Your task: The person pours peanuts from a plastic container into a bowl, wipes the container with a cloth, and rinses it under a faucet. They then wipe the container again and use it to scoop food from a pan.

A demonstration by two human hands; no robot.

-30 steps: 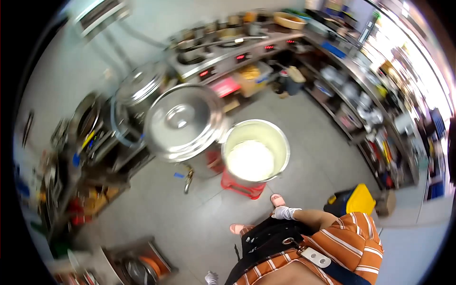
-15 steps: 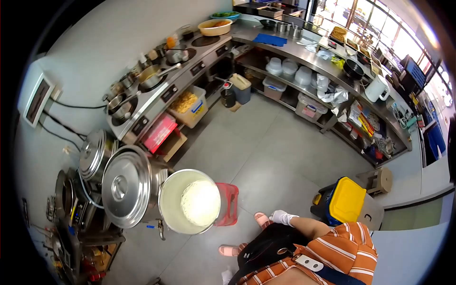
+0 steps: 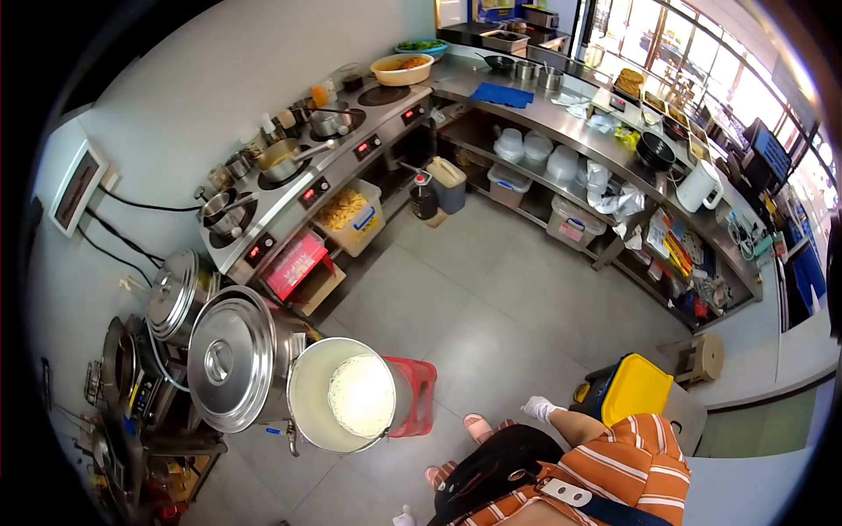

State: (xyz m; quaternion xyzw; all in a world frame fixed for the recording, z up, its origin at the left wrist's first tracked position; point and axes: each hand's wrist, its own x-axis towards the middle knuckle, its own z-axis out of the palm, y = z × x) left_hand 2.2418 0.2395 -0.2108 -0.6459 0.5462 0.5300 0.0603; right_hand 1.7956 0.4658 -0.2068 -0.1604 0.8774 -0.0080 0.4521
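My right hand (image 3: 539, 408), in a white glove, hangs at my side above the floor with nothing visible in it. Its fingers look loosely apart. Only the tip of my gloved left hand (image 3: 403, 518) shows at the bottom edge, with its fingers mostly cut off. The nearest thing ahead of it is a large pale bucket (image 3: 311, 394) with a bright whitish, textured content inside. That bucket stands on a red stool (image 3: 424, 396). Beside it is a big steel pot with a lid (image 3: 254, 351) and a small tap (image 3: 293, 438).
Left, induction hobs (image 3: 311, 188) carry several saucepans. A steel counter (image 3: 579, 118) runs across the back with a white kettle (image 3: 699, 186). To my right are a yellow-lidded bin (image 3: 636, 390) and a small stool (image 3: 703, 358). Grey tiled floor (image 3: 456, 289) lies between.
My view has shifted slightly, and the bucket and stool appear lower and a little left. My right hand has swung out to the right, away from my lap. More of my left glove shows.
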